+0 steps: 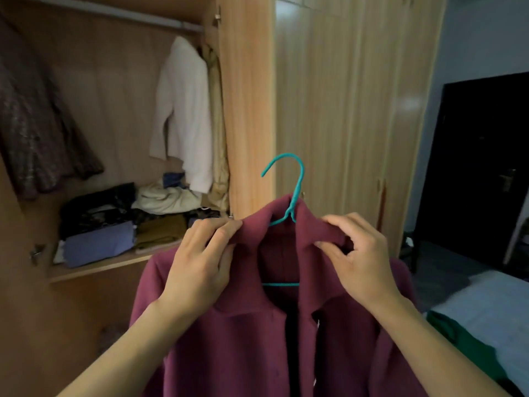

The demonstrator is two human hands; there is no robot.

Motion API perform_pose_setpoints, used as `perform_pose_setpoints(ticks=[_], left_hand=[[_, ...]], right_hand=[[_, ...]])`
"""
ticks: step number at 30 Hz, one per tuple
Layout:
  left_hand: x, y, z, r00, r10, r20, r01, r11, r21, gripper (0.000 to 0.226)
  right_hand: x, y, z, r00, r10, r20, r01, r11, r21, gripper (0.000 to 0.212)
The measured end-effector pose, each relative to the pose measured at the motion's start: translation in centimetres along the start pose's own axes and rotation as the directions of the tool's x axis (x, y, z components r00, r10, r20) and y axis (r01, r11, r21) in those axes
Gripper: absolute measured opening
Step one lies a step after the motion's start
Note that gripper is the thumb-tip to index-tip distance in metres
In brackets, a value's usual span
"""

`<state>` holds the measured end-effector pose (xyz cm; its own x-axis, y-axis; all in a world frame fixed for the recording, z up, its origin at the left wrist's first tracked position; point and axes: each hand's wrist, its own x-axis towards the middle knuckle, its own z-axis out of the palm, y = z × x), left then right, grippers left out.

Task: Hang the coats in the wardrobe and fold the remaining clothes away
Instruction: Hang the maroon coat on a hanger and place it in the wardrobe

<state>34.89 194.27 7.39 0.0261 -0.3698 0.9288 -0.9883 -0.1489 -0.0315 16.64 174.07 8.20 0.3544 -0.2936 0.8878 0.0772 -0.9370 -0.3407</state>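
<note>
A maroon coat (246, 339) hangs on a teal hanger (296, 184) in front of me, its hook pointing up and left. My left hand (200, 265) pinches the coat's collar on the left side. My right hand (357, 253) pinches the collar on the right side. The open wardrobe (249, 110) stands to the left, with its metal rail (120, 12) across the top.
A white garment (183, 110) and a beige one (217, 133) hang at the rail's right end, a dark patterned coat (34, 124) at the left. Folded clothes (120, 222) lie on the shelf. A bed (486, 308) with a green garment (463, 345) is at right.
</note>
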Motion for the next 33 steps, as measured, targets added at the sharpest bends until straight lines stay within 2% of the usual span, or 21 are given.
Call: perform_pose_setpoints(ticks=[6,13,19,26,33], left_hand=[[-3.3,-9.7,-6.5,0.999,-0.043,0.006,0.043,0.999,0.027,0.033],[-3.9,-18.6,-10.3,1.0,-0.021,0.007,0.02,0.997,0.07,0.03],[-3.2,-25.5,-9.4,0.998,-0.043,-0.036,0.048,0.989,0.138,0.03],[0.6,-32.0,-6.2,0.998,-0.048,-0.05,0.059,0.97,0.237,0.03],[4.1,-38.7,-4.0,0.993,-0.062,-0.101,0.093,0.938,0.335,0.03]], right_hand=[[1.9,-5.9,10.8,0.998,-0.046,0.053,0.042,0.997,0.065,0.041],[4.8,-9.1,19.6,0.994,-0.086,0.062,0.079,0.991,0.104,0.039],[8.8,-8.2,26.4,0.988,-0.139,0.065,0.127,0.979,0.161,0.039],[14.7,-4.2,33.4,0.98,-0.199,-0.009,0.193,0.943,0.272,0.047],[21.1,-1.8,39.8,0.964,-0.267,-0.01,0.257,0.915,0.311,0.04]])
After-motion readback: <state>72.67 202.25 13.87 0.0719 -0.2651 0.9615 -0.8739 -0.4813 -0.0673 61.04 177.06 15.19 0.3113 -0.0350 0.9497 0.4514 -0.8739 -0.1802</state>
